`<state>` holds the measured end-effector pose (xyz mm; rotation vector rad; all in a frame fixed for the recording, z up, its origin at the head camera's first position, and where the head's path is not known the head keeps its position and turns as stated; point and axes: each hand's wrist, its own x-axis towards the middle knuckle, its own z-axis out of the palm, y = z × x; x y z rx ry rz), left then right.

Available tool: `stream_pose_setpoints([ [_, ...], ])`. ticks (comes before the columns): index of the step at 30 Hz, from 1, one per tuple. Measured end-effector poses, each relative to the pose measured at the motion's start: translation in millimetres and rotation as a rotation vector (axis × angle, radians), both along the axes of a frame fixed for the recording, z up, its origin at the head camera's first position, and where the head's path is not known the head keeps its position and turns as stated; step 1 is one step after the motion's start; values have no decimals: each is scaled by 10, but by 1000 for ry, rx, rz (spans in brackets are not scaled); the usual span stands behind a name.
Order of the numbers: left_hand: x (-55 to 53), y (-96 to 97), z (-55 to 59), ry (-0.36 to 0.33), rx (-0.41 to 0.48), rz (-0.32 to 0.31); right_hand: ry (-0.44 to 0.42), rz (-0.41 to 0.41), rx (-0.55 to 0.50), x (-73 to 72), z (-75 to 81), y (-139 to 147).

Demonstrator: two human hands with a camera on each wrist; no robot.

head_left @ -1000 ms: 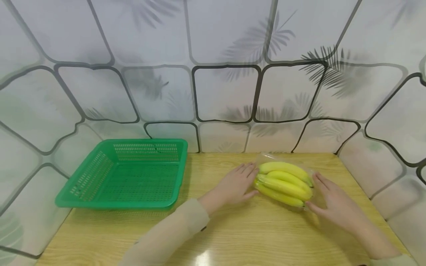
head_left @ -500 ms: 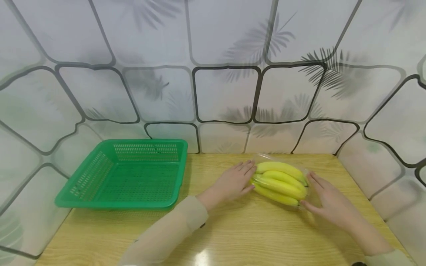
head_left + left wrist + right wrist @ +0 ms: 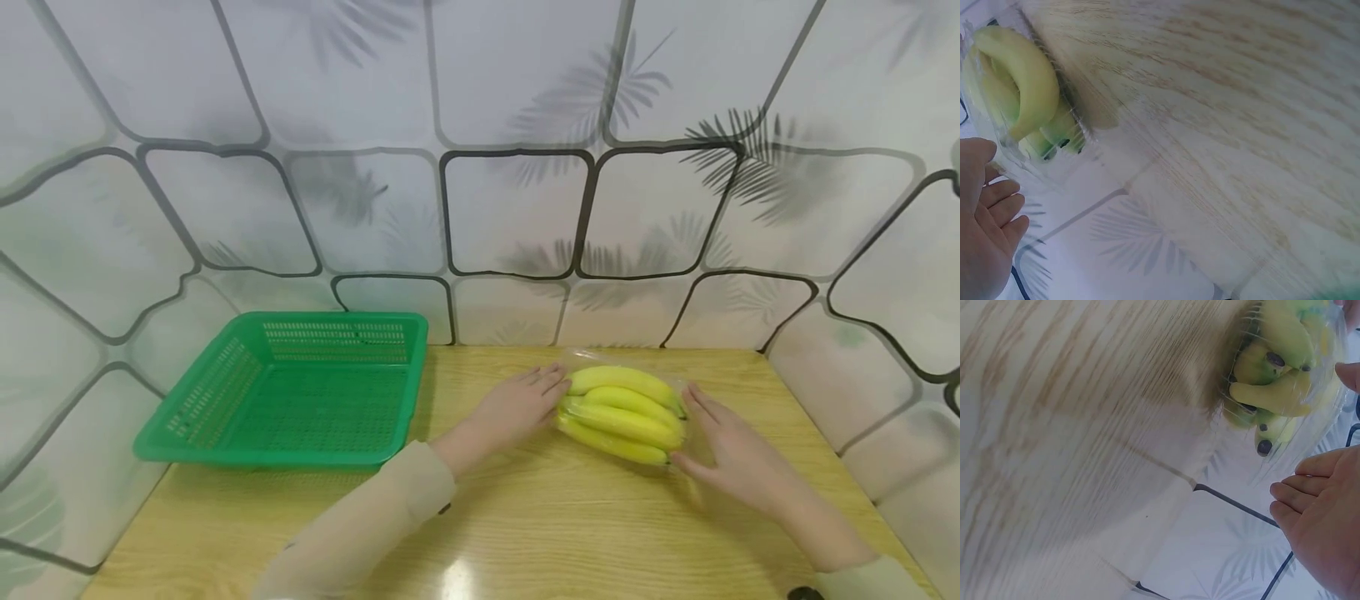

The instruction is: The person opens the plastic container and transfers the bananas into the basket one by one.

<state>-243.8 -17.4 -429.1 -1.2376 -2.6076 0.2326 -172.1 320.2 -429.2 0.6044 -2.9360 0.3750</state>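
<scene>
A bunch of yellow bananas (image 3: 626,412) in a clear plastic bag lies on the table, right of the middle in the head view. My left hand (image 3: 521,404) is at the bag's left end, its fingertips right at the film. At the other end is my right hand (image 3: 738,454), thumb and fingers spread apart against the bag. In the left wrist view the bananas (image 3: 1038,81) show behind shiny film, with loosely bent fingers (image 3: 1004,206) beside them. Dark banana tips face the right wrist camera, and the right hand (image 3: 1325,525) has extended fingers close to the film.
A green plastic basket (image 3: 277,457) with slotted sides stands at the left of the wooden table (image 3: 525,533). Behind the table rises a wall (image 3: 517,212) with a stone-and-leaf pattern, and side walls flank it on both sides.
The bagged bananas have slid a little to the left across the table, with both hands moving along at their two ends. The basket keeps its place.
</scene>
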Motion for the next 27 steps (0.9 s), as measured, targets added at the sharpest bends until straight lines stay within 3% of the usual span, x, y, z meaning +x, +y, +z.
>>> stream_pose_setpoints([
  [8, 64, -59, 11, 22, 3, 5, -22, -6, 0, -18, 17, -54],
  [17, 152, -162, -19, 76, 48, -40, -21, 20, -8, -32, 26, -101],
  [27, 302, -310, -13, 25, 42, -14, 64, 110, -36, -59, -9, -188],
])
